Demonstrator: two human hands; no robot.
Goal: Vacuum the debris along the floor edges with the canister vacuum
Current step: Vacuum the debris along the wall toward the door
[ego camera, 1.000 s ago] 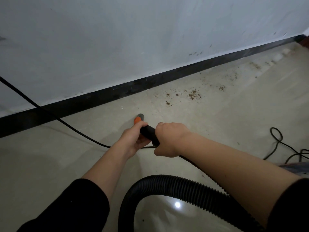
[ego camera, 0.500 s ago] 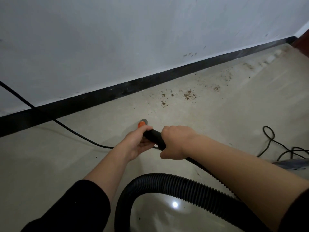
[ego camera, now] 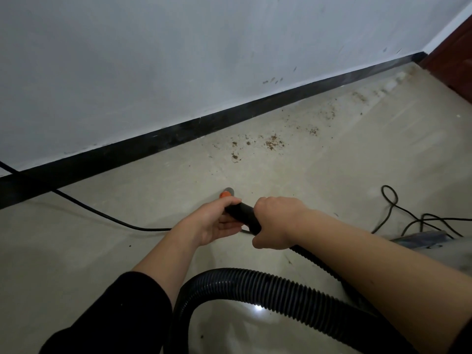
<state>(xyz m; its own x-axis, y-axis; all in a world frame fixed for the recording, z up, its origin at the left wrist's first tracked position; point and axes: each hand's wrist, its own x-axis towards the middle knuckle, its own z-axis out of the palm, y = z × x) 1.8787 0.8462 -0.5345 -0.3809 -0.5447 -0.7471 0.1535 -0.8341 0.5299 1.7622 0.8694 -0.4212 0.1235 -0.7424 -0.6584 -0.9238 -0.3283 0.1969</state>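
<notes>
Both of my hands hold the black vacuum wand (ego camera: 242, 213). My left hand (ego camera: 214, 221) grips it near the front, just behind the orange and grey nozzle tip (ego camera: 227, 193), which points down at the floor. My right hand (ego camera: 275, 221) grips the wand further back. The black ribbed hose (ego camera: 255, 287) loops from the wand across the bottom of the view. Brown debris (ego camera: 273, 144) lies scattered on the floor ahead of the nozzle, and more debris (ego camera: 360, 97) trails along the black baseboard (ego camera: 178, 134) toward the far corner. A grey part of the canister (ego camera: 429, 238) shows at the right.
A black power cord (ego camera: 102, 215) runs from the left wall across the floor behind my hands. More cord (ego camera: 393, 208) lies coiled at the right. A dark red door or panel (ego camera: 457, 60) closes the far right corner. The wall is white.
The nozzle and both hands have moved forward and right along the floor toward the debris. The view has swung right, showing the red panel in the corner.
</notes>
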